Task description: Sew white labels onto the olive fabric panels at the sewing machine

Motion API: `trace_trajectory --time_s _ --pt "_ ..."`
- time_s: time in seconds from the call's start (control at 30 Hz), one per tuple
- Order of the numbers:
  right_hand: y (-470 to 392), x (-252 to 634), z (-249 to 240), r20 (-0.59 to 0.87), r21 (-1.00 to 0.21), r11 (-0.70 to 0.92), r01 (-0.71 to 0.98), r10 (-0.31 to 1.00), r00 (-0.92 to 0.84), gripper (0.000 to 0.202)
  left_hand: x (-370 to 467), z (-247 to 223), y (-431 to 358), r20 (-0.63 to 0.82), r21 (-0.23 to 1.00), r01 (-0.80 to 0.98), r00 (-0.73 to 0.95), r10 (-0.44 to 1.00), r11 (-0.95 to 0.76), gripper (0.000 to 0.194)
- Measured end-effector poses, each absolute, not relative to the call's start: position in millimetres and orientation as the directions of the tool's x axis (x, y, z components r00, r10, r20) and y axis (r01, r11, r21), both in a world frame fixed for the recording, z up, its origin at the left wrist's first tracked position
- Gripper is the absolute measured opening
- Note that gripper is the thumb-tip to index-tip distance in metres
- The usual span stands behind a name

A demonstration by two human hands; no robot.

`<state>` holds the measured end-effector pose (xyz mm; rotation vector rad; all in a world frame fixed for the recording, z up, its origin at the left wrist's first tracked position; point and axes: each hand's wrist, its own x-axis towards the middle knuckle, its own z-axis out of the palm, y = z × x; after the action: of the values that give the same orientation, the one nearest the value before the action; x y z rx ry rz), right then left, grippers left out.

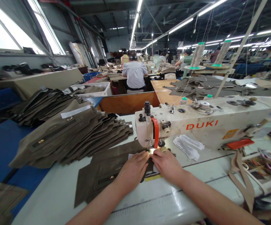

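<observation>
A dark olive fabric panel with a zipped slit lies on the sewing machine bed, its right end under the machine head. My left hand rests over the panel, fingers together and fingertips gripping its edge close to the lit needle area. From the other side, my right hand has its fingers bent and pinched on the same edge, nearly touching the left fingertips. Both hands hide the stitching spot and the needle tip. A small white slip shows beside the left fingers.
Stacked olive panels lie to the left. White strips sit under the machine arm. At right are a tray of metal rings and a beige strap. Thread cones stand behind. A co-worker sits ahead.
</observation>
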<state>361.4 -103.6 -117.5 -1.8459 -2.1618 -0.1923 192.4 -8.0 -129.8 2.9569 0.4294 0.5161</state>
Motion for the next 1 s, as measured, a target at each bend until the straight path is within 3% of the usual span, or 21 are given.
trace_trajectory --time_s 0.47,0.6,0.83,1.0 --pt "-105.6 359.8 -117.2 0.283 -0.085 0.145 0.986 0.952 -0.115 0.01 205.5 -127.7 3.9 0.294 0.109 0.337 0.888 0.354 -0.935 0.031" --pt "-109.4 359.6 -120.3 0.37 -0.093 0.17 0.981 0.921 -0.124 0.011 200.8 -127.7 2.3 0.268 0.089 0.349 0.894 0.36 -0.933 0.033" --pt "-121.4 359.9 -126.7 0.554 -0.2 0.351 0.915 0.81 -0.19 0.017 152.7 -122.8 -28.4 0.202 0.086 0.363 0.906 0.373 -0.928 0.041" --pt "-125.1 357.2 -125.8 0.572 -0.201 0.401 0.894 0.789 -0.225 0.023 106.2 -106.3 -49.3 0.374 0.061 0.578 0.743 0.555 -0.814 0.066"
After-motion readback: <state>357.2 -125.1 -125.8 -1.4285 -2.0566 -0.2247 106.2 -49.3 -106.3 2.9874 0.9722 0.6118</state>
